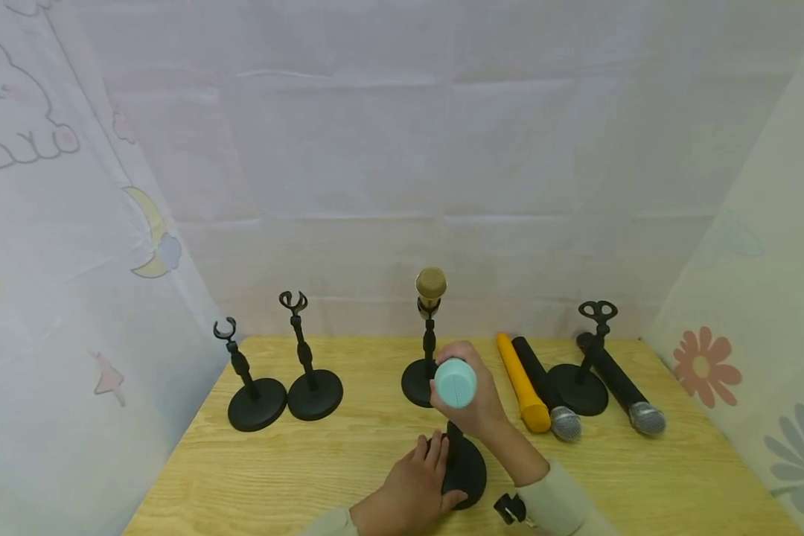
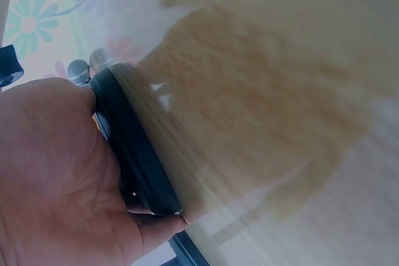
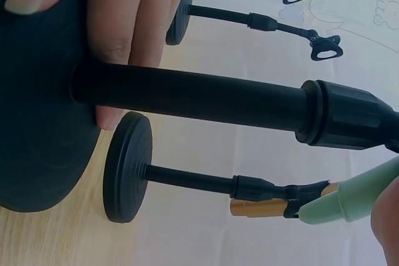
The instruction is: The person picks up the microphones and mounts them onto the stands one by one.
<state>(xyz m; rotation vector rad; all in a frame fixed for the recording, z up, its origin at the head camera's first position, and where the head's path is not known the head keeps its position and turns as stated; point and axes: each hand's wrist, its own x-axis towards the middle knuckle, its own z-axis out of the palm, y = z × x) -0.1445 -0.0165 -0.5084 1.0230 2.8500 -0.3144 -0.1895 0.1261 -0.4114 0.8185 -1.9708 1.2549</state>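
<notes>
A mint-green microphone (image 1: 455, 383) is gripped in my right hand (image 1: 477, 406), its round head facing up toward me. In the right wrist view its narrow tail (image 3: 330, 207) shows past a fingertip. Directly below stands a black microphone stand (image 1: 465, 476); its top is hidden behind the hand, so I cannot tell whether microphone and clip touch. My left hand (image 1: 412, 484) rests on that stand's round base (image 2: 134, 141), fairly straight fingers (image 3: 118, 23) across the top and thumb near the rim. Behind, a gold microphone (image 1: 432, 284) sits tilted in another stand (image 1: 418, 383).
Two black stands (image 1: 257, 406) with bare clips are at the left. To the right lie an orange microphone (image 1: 524, 383) and two black ones with silver heads (image 1: 566, 423), around a stand with a double clip (image 1: 598, 313). Curtains with printed figures enclose the wooden table (image 1: 275, 476).
</notes>
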